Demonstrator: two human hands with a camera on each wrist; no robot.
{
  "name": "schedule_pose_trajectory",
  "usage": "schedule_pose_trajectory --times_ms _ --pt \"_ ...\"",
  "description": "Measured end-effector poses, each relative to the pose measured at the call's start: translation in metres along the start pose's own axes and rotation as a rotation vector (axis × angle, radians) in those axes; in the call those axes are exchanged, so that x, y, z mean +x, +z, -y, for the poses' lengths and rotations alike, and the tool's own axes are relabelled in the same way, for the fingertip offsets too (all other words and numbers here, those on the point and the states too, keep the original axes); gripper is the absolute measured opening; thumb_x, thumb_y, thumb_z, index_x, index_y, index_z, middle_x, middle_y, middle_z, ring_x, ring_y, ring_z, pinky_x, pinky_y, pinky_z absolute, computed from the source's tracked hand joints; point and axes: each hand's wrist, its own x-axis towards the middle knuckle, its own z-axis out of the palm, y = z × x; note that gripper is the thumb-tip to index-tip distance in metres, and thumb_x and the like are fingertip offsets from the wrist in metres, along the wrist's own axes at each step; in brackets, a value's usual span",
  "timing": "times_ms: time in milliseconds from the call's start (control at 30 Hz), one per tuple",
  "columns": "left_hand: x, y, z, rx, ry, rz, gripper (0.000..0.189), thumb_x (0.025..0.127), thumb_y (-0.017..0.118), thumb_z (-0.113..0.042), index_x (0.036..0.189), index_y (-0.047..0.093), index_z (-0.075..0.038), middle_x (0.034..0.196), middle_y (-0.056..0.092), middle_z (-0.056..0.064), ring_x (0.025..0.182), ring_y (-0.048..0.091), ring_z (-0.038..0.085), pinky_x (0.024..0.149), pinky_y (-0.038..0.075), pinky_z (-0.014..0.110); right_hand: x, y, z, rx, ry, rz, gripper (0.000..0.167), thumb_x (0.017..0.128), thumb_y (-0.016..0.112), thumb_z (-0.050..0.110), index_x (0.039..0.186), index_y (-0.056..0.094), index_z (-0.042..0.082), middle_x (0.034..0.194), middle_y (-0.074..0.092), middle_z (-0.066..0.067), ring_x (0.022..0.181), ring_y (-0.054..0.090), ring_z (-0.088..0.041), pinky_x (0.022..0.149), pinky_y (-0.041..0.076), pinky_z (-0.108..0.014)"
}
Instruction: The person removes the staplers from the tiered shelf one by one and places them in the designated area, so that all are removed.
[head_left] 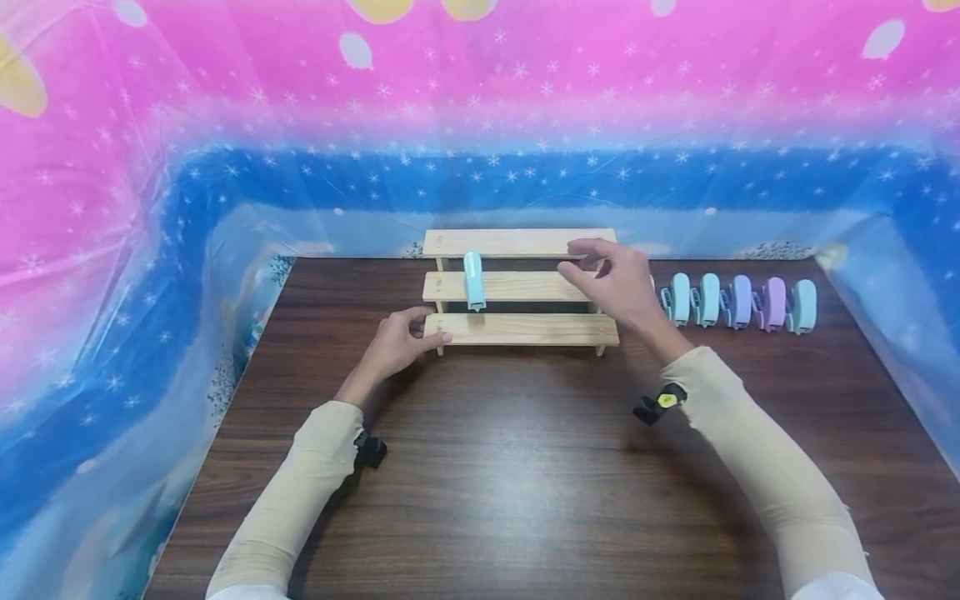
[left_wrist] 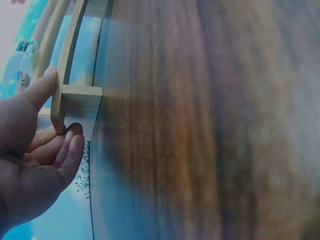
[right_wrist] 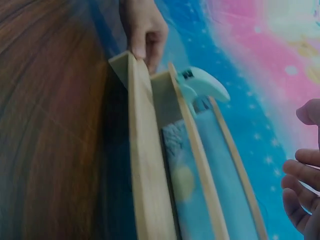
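A three-tier wooden display rack [head_left: 525, 331] stands toward the back of the brown table. My left hand [head_left: 392, 343] pinches the left end of its lowest shelf, thumb on top and fingers beneath, as the left wrist view also shows. A mint-green mini stapler [head_left: 474, 282] sits on the left part of the middle shelf, pointing front to back. Over the rack's right end is my right hand [head_left: 622, 287], thumb and fingers apart with nothing between them. In the right wrist view, the same stapler [right_wrist: 202, 82] appears beyond the lowest shelf.
To the right of the rack, several staplers stand in a row: mint ones [head_left: 705, 300], a blue-violet one [head_left: 739, 302] and a pink-purple one [head_left: 772, 303]. A pink and blue snowflake-patterned cloth [head_left: 480, 167] hangs behind and beside the table [head_left: 487, 492].
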Motion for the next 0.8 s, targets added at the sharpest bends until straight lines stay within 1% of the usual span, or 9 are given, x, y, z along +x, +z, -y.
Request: schedule_pose_trajectory --times_ms 67,133,200,300,433,533,700,800 --pt "0.000 0.000 0.000 -0.001 -0.002 0.001 0.069 0.092 0.077 -0.041 0.145 0.054 -0.002 0.125 0.068 0.018 0.115 0.064 0.030 0.096 0.054 0.048 0.001 0.010 0.003 0.000 -0.021 0.023 0.053 0.092 0.072 0.053 0.128 0.072 0.014 0.116 0.074 -0.004 0.084 0.067 -0.023 0.069 0.053 -0.037" --pt "0.000 0.000 0.000 0.000 -0.002 0.002 0.070 0.093 0.077 -0.041 0.146 0.054 -0.002 0.126 0.068 0.018 0.116 0.064 0.031 0.096 0.054 0.048 0.002 0.019 0.004 -0.003 -0.037 0.038 0.052 0.092 0.072 0.052 0.128 0.072 0.015 0.121 0.073 -0.003 0.090 0.068 -0.021 0.072 0.054 -0.036" --pt "0.000 0.000 -0.001 0.001 -0.002 0.004 0.070 0.093 0.076 -0.041 0.146 0.053 -0.002 0.126 0.067 0.018 0.116 0.064 0.031 0.096 0.054 0.048 0.003 0.027 0.006 0.002 -0.042 0.050 0.049 0.092 0.071 0.052 0.126 0.073 0.016 0.120 0.074 -0.002 0.092 0.068 -0.020 0.072 0.055 -0.036" --pt "-0.001 -0.001 -0.001 0.000 -0.003 0.003 0.070 0.093 0.076 -0.041 0.146 0.053 -0.002 0.126 0.068 0.018 0.116 0.064 0.031 0.096 0.054 0.048 0.005 0.038 0.008 0.007 -0.050 0.066 0.048 0.092 0.071 0.052 0.125 0.073 0.017 0.120 0.074 0.000 0.102 0.066 -0.018 0.074 0.056 -0.036" --pt "-0.001 -0.001 0.000 -0.004 0.002 0.004 0.070 0.093 0.076 -0.041 0.146 0.053 -0.002 0.126 0.067 0.018 0.116 0.064 0.031 0.096 0.054 0.049 0.007 0.052 0.012 0.005 -0.048 0.086 0.050 0.091 0.071 0.054 0.127 0.073 0.019 0.121 0.073 0.001 0.104 0.066 -0.019 0.075 0.057 -0.037" --pt "0.001 0.000 0.002 -0.011 0.005 0.003 0.070 0.092 0.077 -0.041 0.145 0.054 -0.001 0.125 0.068 0.019 0.115 0.065 0.031 0.095 0.055 0.048 0.009 0.062 0.015 0.012 -0.038 0.094 0.050 0.089 0.073 0.054 0.125 0.074 0.019 0.120 0.074 0.000 0.103 0.068 -0.020 0.076 0.057 -0.038" --pt "0.003 0.001 0.004 -0.024 0.004 0.001 0.069 0.092 0.078 -0.041 0.143 0.055 0.000 0.122 0.070 0.018 0.112 0.067 0.031 0.093 0.056 0.046 0.012 0.078 0.021 0.030 -0.021 0.108 0.049 0.088 0.075 0.052 0.121 0.075 0.015 0.117 0.075 -0.005 0.099 0.069 -0.018 0.079 0.056 -0.038" --pt "0.003 0.001 0.004 -0.024 0.011 0.002 0.069 0.092 0.077 -0.041 0.143 0.055 0.000 0.121 0.070 0.018 0.112 0.067 0.031 0.093 0.056 0.046 0.012 0.085 0.026 0.028 -0.007 0.113 0.050 0.088 0.074 0.053 0.120 0.075 0.014 0.116 0.076 -0.004 0.098 0.070 -0.018 0.080 0.057 -0.037"
